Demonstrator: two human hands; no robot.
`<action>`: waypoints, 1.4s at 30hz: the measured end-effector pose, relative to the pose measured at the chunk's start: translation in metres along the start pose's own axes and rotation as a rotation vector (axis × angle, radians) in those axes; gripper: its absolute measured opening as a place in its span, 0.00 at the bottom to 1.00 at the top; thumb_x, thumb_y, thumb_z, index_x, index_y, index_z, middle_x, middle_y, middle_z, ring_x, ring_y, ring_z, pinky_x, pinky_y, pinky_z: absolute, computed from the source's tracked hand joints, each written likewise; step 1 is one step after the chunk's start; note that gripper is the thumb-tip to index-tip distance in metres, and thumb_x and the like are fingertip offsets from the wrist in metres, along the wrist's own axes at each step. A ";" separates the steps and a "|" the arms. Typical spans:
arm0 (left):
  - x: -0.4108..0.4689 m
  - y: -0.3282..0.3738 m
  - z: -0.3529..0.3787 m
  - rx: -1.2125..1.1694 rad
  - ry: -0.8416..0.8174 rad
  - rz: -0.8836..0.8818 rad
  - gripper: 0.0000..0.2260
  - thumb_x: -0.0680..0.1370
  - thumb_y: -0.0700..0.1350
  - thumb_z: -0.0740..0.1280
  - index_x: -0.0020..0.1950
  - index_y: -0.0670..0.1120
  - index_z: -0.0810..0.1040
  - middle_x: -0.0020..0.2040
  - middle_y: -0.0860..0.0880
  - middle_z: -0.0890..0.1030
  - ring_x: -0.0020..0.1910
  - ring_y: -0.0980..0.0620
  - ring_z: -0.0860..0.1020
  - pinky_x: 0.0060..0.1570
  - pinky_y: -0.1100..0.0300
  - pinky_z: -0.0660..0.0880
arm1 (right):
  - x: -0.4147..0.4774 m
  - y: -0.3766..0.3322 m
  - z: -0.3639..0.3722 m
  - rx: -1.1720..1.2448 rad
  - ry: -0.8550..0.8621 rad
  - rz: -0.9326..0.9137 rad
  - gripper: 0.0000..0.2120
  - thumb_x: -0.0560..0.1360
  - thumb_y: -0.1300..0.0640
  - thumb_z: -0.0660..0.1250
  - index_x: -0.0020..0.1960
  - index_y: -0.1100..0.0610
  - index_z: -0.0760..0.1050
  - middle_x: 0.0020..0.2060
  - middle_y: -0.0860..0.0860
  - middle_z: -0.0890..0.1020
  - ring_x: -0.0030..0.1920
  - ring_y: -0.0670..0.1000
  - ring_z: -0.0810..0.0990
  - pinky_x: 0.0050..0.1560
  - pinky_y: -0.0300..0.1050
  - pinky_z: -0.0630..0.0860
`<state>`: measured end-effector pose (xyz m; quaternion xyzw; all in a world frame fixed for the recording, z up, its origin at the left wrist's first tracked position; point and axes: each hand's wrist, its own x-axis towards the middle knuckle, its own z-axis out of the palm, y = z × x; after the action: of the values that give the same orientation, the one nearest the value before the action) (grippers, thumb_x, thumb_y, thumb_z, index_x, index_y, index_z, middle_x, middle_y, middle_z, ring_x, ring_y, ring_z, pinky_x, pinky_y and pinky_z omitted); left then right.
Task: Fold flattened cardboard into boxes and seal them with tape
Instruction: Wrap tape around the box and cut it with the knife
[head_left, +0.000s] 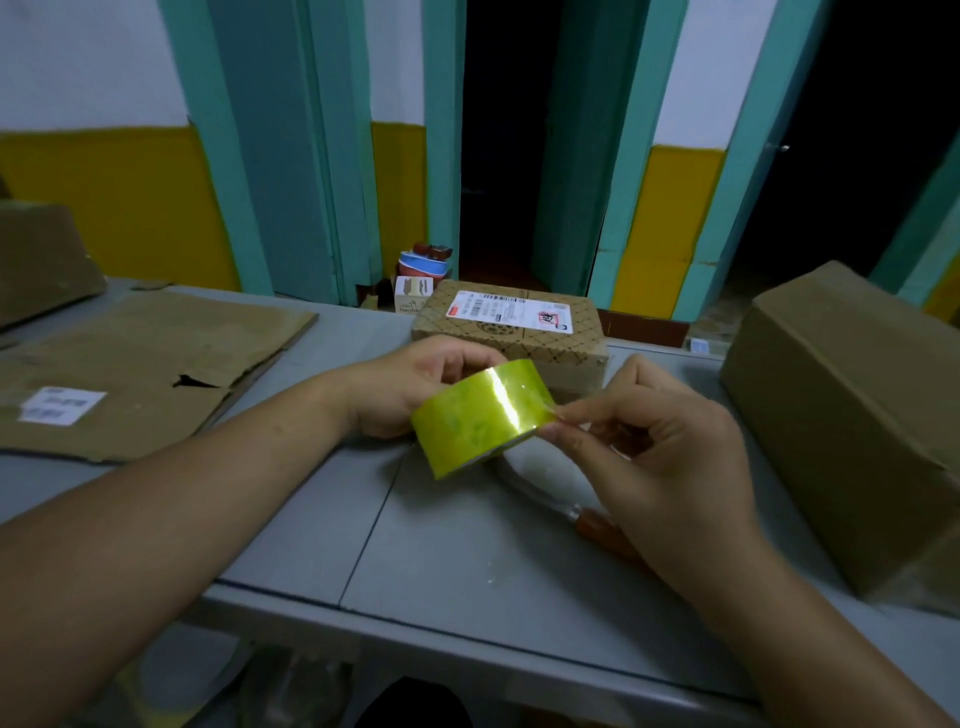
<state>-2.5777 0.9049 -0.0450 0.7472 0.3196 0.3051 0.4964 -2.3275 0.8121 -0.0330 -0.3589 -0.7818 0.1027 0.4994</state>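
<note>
A roll of yellow-green glossy tape (478, 415) is held above the grey table (467, 545), in the middle of the view. My left hand (415, 384) grips the roll from behind and the left. My right hand (649, 441) pinches the tape's edge at the roll's right side with thumb and forefinger. A flattened cardboard sheet (130, 364) with a white label lies on the table to the left. A folded brown box (857, 415) stands on the right.
A patterned parcel (514, 327) with a shipping label sits at the table's far edge, behind the roll. Another brown box (41, 254) is at the far left. An orange-handled tool (597, 525) lies under my right hand. Small containers (421, 270) stand beyond the table.
</note>
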 end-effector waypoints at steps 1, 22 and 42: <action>-0.001 -0.001 -0.001 0.013 0.004 -0.002 0.14 0.78 0.31 0.70 0.62 0.39 0.80 0.56 0.46 0.85 0.54 0.50 0.83 0.51 0.58 0.80 | 0.001 0.000 -0.001 0.040 -0.030 0.034 0.03 0.71 0.58 0.79 0.44 0.54 0.86 0.35 0.44 0.78 0.37 0.44 0.77 0.36 0.30 0.70; -0.016 0.006 -0.029 0.211 -0.028 -0.042 0.14 0.80 0.40 0.72 0.64 0.49 0.77 0.60 0.46 0.82 0.58 0.32 0.80 0.52 0.19 0.71 | 0.040 -0.006 -0.060 0.030 -0.378 0.329 0.18 0.76 0.44 0.70 0.38 0.58 0.84 0.27 0.54 0.78 0.25 0.51 0.69 0.27 0.34 0.67; -0.036 0.042 0.048 0.343 0.257 0.103 0.21 0.78 0.66 0.62 0.33 0.53 0.74 0.36 0.56 0.72 0.36 0.56 0.71 0.39 0.60 0.68 | 0.059 -0.003 -0.057 -0.073 -0.388 0.399 0.23 0.81 0.52 0.70 0.41 0.73 0.76 0.29 0.58 0.70 0.27 0.52 0.66 0.29 0.32 0.71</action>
<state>-2.5553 0.8379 -0.0260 0.7912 0.3888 0.3639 0.3007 -2.2945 0.8371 0.0377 -0.4971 -0.7798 0.2377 0.2970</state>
